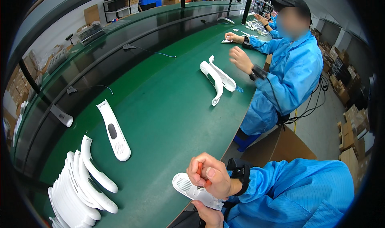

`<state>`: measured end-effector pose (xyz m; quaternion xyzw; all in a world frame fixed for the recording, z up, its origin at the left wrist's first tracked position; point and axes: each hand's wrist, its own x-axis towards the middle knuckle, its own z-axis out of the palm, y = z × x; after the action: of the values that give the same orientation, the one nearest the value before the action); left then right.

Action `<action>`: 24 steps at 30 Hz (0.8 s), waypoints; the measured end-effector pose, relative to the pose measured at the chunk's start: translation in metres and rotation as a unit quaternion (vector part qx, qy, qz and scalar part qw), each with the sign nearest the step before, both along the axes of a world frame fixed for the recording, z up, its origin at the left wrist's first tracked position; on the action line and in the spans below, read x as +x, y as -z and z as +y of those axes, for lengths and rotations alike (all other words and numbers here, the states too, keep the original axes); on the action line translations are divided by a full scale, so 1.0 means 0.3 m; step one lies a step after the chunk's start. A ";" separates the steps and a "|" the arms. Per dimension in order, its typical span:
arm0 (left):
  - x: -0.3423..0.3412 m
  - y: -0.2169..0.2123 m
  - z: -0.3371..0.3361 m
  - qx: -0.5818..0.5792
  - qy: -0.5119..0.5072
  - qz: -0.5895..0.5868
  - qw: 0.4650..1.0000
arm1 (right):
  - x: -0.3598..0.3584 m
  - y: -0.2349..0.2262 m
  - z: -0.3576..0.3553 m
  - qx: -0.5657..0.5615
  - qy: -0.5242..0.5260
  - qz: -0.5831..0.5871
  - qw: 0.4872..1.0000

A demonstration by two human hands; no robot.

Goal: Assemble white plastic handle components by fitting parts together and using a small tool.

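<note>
At the table's near edge my right hand (211, 175) is closed around a tool with orange handles (199, 168); its working end is hidden. Just below, a white plastic shell (184, 184) with a round patch of small holes lies tilted, its open inner side partly showing. My left hand (209, 215) grips this shell from underneath, thumb along its lower edge; its other fingers are hidden. The right hand is over the shell's middle, covering part of it. Further left on the table lies another white shell (120, 147) with a dark oval window.
Curved white shells (72, 196) stand in a tight row at lower left. Two white shells (216, 81) lie farther along the green table (168, 119). A co-worker in blue (288, 71) sits at the right. The dark conveyor (96, 67) carries small parts with thin wires.
</note>
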<state>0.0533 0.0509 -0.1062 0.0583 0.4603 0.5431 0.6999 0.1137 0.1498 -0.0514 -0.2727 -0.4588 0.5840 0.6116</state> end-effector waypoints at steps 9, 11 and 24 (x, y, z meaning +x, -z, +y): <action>-0.015 0.035 -0.015 0.018 0.030 -0.010 0.999 | 0.000 0.052 -0.013 0.021 0.007 -0.064 0.998; -0.019 0.021 -0.014 0.020 0.044 -0.012 0.999 | -0.002 0.052 -0.014 0.022 0.007 -0.070 0.997; -0.034 0.060 -0.010 0.030 -0.020 -0.102 0.994 | -0.002 0.023 0.004 0.159 -0.037 -0.141 0.977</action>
<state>0.0432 0.0478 -0.1241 0.0145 0.3709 0.5740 0.7299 0.1131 0.1510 -0.0584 -0.2346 -0.6368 0.4816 0.5546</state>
